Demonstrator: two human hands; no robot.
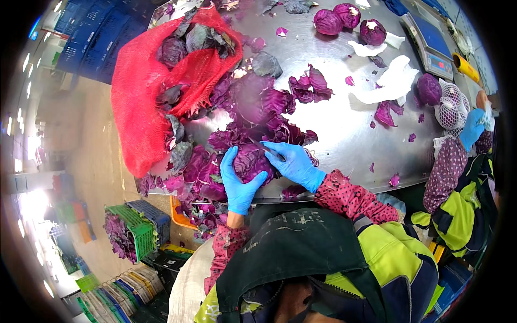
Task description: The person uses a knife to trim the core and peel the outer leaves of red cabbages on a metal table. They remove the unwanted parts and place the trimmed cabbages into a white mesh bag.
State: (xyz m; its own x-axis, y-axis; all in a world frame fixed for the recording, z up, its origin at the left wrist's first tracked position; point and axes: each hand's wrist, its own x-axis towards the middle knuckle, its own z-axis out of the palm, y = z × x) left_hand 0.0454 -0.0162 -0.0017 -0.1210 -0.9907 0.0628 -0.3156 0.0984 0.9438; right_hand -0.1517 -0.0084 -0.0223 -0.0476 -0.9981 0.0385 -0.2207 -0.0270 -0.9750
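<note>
A head of red cabbage (pixel 251 162) rests near the front edge of the steel table (pixel 335 149). My left hand (pixel 239 186), in a blue glove, cups its near left side with thumb and fingers spread around it. In my gloved right hand (pixel 297 164) is a knife (pixel 277 154), its blade slanting over the cabbage's far right side; the blade tip is hard to make out. Loose purple cabbage leaves (pixel 252 99) lie heaped beyond and to the left of the head. More trimmings (pixel 202 161) spread beside my left hand.
A red mesh sack (pixel 137 97) with cabbages stands at left. Trimmed heads (pixel 328 22) sit at the far side, near a digital scale (pixel 434 50). A co-worker's gloved hand (pixel 471 128) is at right, by netted produce (pixel 450 107). An orange crate (pixel 180 216) catches leaves below.
</note>
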